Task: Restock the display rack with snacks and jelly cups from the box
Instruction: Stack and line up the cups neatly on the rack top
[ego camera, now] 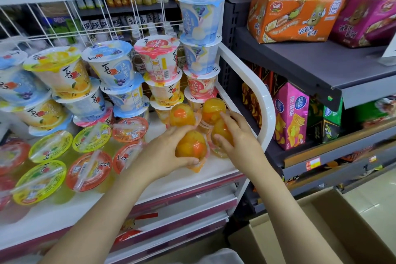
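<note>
Figure: restocking in progress, head view. At centre frame I hold my left hand point(171, 152) curled around a clear domed jelly cup of orange fruit pieces point(191, 146), lying on its side just above the white shelf of the display rack point(216, 170). My right hand point(237, 135), just right of centre, grips a second domed orange cup point(220, 133) with fingers wrapped over it. Two more domed orange cups point(182, 114) sit directly behind, touching the hands' cups, at the foot of the stacked tall jelly cups with blue, pink and yellow foil lids point(162, 66) that fill the upper left and centre of the frame. Flat round jelly cups with yellow and orange lids point(51, 146) lie along the left side of the same shelf. The brown cardboard box point(334, 231) stands open at lower right on the floor; its contents are out of view.

Progress, as I judge it: the rack shelf is largely filled, with a bare strip left at its front right, where the domed cups are now being grouped. Setting these two down remains, plus whatever the box holds, which I cannot tell. The dark shelving at right carries orange and magenta snack cartons point(293, 21).
</note>
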Demonstrator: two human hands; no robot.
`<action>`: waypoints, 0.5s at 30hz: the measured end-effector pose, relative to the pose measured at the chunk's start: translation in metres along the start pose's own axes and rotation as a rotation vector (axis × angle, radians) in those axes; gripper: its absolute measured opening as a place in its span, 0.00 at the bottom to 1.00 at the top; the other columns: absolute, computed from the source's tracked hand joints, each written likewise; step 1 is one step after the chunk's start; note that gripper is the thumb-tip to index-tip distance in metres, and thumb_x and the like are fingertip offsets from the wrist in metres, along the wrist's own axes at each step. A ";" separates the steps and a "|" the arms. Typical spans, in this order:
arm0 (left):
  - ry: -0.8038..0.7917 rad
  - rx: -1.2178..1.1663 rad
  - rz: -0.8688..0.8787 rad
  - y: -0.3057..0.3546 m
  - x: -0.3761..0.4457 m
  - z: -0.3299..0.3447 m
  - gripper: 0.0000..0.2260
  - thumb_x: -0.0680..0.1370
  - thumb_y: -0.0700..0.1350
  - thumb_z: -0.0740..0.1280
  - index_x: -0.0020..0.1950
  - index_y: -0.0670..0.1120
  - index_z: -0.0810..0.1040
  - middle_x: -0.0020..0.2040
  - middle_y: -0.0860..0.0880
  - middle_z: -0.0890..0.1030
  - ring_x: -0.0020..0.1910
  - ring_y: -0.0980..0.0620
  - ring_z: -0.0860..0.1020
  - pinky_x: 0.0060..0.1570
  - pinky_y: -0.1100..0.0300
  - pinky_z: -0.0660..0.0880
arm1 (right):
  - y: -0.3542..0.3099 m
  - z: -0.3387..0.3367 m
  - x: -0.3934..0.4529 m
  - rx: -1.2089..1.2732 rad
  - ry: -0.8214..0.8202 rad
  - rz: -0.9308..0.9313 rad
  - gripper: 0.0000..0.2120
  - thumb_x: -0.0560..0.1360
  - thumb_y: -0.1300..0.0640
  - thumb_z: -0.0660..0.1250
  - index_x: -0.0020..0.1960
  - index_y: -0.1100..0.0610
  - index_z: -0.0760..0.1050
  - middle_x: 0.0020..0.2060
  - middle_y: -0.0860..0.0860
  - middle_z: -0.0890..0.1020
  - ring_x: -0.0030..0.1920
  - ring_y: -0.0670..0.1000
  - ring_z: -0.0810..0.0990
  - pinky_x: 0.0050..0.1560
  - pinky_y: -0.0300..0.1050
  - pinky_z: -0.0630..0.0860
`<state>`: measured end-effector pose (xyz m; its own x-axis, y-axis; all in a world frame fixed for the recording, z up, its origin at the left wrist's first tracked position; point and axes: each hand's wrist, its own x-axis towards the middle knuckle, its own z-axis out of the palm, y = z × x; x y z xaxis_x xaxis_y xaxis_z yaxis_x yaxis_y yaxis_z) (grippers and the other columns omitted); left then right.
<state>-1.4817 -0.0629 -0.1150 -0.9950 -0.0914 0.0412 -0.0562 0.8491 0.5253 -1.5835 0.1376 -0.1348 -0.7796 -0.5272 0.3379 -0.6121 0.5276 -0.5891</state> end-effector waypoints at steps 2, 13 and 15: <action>-0.008 -0.001 0.007 0.001 -0.001 -0.002 0.37 0.70 0.60 0.75 0.75 0.64 0.61 0.73 0.59 0.66 0.69 0.55 0.69 0.63 0.55 0.71 | -0.004 -0.001 0.003 0.017 0.040 -0.044 0.27 0.79 0.54 0.67 0.76 0.57 0.66 0.74 0.55 0.67 0.74 0.53 0.65 0.70 0.39 0.63; 0.055 -0.113 -0.143 -0.026 0.038 -0.042 0.25 0.78 0.49 0.70 0.75 0.52 0.68 0.66 0.51 0.77 0.61 0.54 0.76 0.59 0.58 0.72 | -0.053 0.013 0.095 -0.079 -0.364 -0.053 0.27 0.75 0.59 0.71 0.73 0.55 0.69 0.65 0.54 0.78 0.64 0.55 0.76 0.61 0.46 0.72; 0.050 -0.159 -0.154 -0.029 0.041 -0.041 0.25 0.79 0.47 0.70 0.75 0.52 0.68 0.65 0.51 0.78 0.61 0.55 0.76 0.61 0.56 0.73 | -0.052 0.018 0.103 -0.123 -0.414 -0.020 0.27 0.76 0.56 0.71 0.73 0.54 0.69 0.64 0.54 0.79 0.64 0.55 0.76 0.59 0.47 0.73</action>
<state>-1.5175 -0.1127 -0.0938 -0.9700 -0.2428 -0.0096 -0.1895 0.7310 0.6555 -1.6295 0.0435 -0.0828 -0.6638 -0.7478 0.0107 -0.6575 0.5766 -0.4850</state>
